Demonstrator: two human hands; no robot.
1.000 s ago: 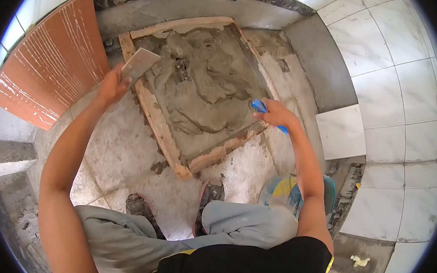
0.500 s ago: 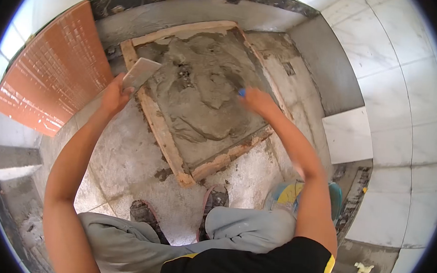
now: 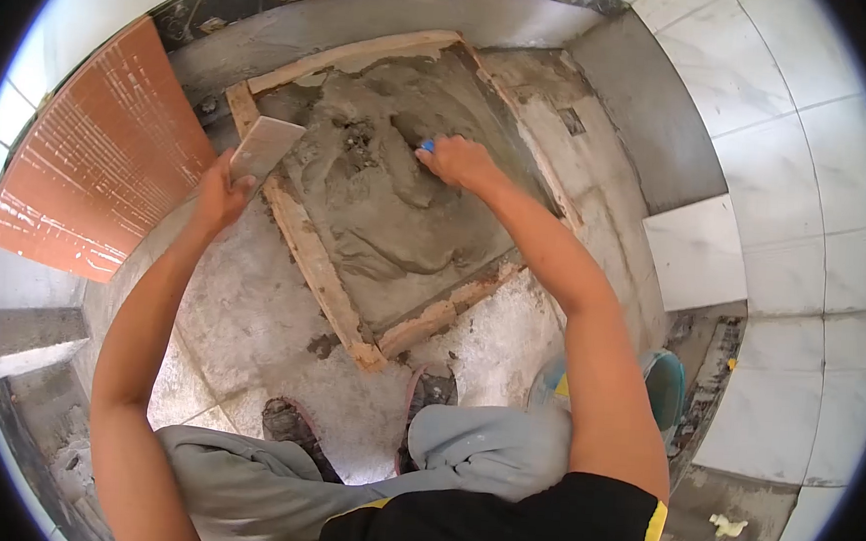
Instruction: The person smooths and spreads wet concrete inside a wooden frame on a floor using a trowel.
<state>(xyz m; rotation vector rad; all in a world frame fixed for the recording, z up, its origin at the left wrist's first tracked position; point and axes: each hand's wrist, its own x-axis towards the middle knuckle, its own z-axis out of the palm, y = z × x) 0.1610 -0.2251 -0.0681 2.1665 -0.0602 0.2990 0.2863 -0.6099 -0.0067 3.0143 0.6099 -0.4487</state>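
Note:
My left hand (image 3: 224, 190) is closed on the lower end of a small pale tile piece (image 3: 270, 147), held tilted over the left side of a wooden frame (image 3: 307, 248). Grey wet mortar (image 3: 396, 234) fills the frame, uneven and ridged, with a rough dark hollow left of centre. Over the mortar, my right hand (image 3: 457, 161) wraps around a trowel's blue handle (image 3: 427, 145). The trowel's blade is hard to tell from the grey mortar.
Reddish ribbed tiles or panels (image 3: 108, 156) lean at the left. A teal bucket (image 3: 663, 389) stands by my right knee, partly behind my arm. A white tile (image 3: 697, 252) leans at the right wall. My shoes (image 3: 299, 439) rest just before the frame.
My right hand has moved left and slightly up across the mortar with the trowel. The left hand has shifted slightly left with the tile piece. The camera view has moved a little.

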